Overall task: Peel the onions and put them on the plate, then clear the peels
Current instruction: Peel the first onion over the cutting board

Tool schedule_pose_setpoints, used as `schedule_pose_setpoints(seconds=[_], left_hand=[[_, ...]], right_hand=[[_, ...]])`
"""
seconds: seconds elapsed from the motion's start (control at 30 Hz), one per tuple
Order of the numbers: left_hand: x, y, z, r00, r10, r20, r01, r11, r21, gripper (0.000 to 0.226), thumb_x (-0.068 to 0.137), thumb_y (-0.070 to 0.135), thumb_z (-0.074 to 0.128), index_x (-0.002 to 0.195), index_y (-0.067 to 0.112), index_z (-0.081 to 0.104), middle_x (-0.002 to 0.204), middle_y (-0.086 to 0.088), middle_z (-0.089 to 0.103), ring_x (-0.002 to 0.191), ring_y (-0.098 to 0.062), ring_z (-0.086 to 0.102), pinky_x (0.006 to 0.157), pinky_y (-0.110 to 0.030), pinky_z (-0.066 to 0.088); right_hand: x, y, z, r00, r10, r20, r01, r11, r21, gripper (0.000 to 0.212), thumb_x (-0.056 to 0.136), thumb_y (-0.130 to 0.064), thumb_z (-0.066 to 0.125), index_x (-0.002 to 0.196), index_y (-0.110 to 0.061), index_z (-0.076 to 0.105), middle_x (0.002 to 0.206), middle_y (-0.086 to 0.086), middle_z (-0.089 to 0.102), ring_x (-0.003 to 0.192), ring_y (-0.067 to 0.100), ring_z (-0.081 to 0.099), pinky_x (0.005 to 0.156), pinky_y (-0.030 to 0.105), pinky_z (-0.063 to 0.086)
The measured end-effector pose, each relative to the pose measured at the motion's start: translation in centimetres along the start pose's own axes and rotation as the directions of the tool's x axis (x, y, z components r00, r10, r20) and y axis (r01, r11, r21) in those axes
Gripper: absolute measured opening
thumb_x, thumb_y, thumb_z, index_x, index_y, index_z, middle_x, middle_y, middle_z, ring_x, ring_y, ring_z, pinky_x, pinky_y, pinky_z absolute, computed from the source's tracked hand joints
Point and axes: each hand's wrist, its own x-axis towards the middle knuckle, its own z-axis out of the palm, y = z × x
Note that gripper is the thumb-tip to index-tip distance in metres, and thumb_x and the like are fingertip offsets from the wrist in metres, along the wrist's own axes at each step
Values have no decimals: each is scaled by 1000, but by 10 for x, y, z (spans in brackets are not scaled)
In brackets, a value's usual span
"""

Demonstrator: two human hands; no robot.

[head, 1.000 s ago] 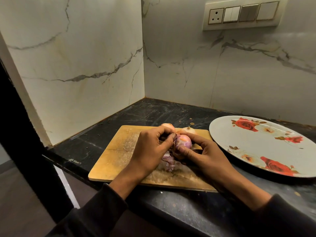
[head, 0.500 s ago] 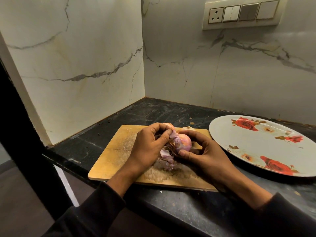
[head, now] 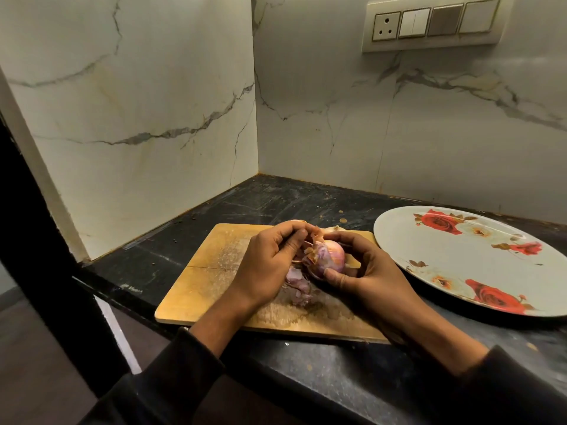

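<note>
Landmark: the rectangular pale wooden cutting board (head: 214, 271) lies on the black stone tabletop (head: 276, 197), near its front edge; every place below is given from it.

Your right hand (head: 366, 273): it hovers over the middle of the board with its fingers (head: 337, 239) curled round the pink, partly peeled round onion (head: 329, 256). The thumb presses on the onion's near side and the other fingers arch over its top and far side.

Your left hand (head: 265, 265): it sits just left of the onion, over the board. Its fingers are curled in tight, and the tips pinch a flap of papery brown and purple onion skin (head: 313, 240) that lifts off the onion's upper left side.

Onion: it is held above the board's centre, between both hands and clear of the wood.

Loose peels: a small heap of purple onion peels (head: 296, 286) lies on the board directly under your hands.

Other onions: two more pale onions (head: 334, 229) peek out at the board's far edge behind your hands; mostly hidden, so you cannot tell whether they are peeled.

Plate: the large oval white plate printed with red roses (head: 460, 256) rests on the tabletop just right of the board.

Beyond the board: white marble wall panels (head: 138, 102) meet in a corner, with a cream switch plate (head: 429, 23) high on the right-hand wall.
</note>
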Motion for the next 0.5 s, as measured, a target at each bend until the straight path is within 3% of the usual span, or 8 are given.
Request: schedule_pose_setpoints(seconds=[0.1, 0.17, 0.5], left_hand=[[-2, 2, 1, 998, 25, 53, -25, 1000, 9, 30, 85, 30, 71, 114, 34, 66, 109, 12, 70, 101, 0, 67, 80, -18, 56], [-2, 0, 1, 997, 47, 58, -50, 997, 58, 36, 82, 23, 79, 115, 31, 68, 109, 12, 71, 101, 0, 67, 82, -17, 56], [-1, -3, 0, 988, 150, -30, -143, 974, 173, 16, 91, 11, 71, 103, 20, 75, 97, 12, 74, 94, 0, 69, 76, -11, 53]], right_hand=[[0, 0, 0, 1000, 4, 11, -4, 1000, 28, 53, 81, 5, 75, 124, -24, 65, 128, 2, 62, 104, 23, 73, 83, 35, 62], [-1, 0, 0, 1000, -16, 1, 16, 1000, 12, 53, 81, 4, 76, 124, -25, 65, 128, 2, 63, 105, 23, 73, 83, 35, 62], [-3, -2, 5, 999, -35, 3, 35, 999, 3, 51, 79, 3, 78, 121, -24, 66, 114, -9, 70, 103, 22, 74, 84, 34, 61]])
